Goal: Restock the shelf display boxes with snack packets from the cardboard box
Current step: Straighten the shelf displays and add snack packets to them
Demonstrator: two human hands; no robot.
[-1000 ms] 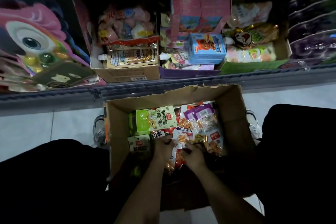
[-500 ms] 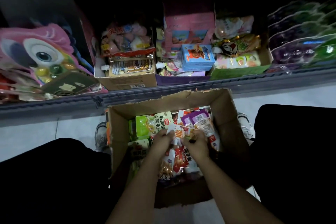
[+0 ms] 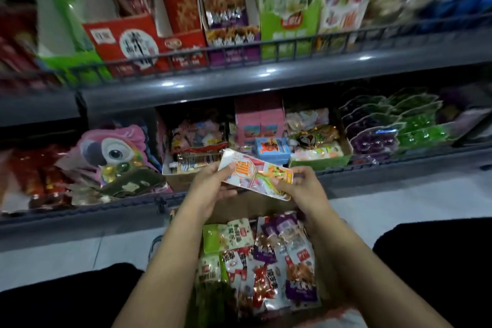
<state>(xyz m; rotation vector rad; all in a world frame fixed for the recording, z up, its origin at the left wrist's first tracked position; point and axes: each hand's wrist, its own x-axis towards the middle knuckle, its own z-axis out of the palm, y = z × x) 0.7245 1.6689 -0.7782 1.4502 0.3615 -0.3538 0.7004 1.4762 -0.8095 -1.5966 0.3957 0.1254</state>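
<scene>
Squinting at the top shelf doesn't get you far, since the display boxes (image 3: 234,21) up there are smeared with motion blur and their tops run off the frame, so the print on them is mostly unreadable apart from the colours: red, purple, green, white. Far left and far right ends of both shelves are just dark blurry mush. The cardboard box (image 3: 239,208) on the floor is mostly covered by the 2 forearms, only a strip of its far wall shows between the wrists, and its near edge is lost in shadow at the bottom. Snack packets (image 3: 269,255) inside it are a jumble of green, purple, red and white, with the lower ones too dark to sort out. Both hands are up above the box, in front of the lower shelf, sharing 1 white-and-orange packet (image 3: 255,174) that sits tilted, higher on the left end. The left hand (image 3: 213,189) pinches the upper left end with thumb on the face and fingers curled behind. The right hand (image 3: 300,189) grips the lower right end, fingers wrapped round the edge. Behind the packet on the lower shelf there's a brown tray of sweets (image 3: 197,146), a small blue box (image 3: 273,149) and a pink parrot-shaped pack (image 3: 117,152) off to the left. Dark trousered knees (image 3: 431,261) sit either side of the box.
</scene>
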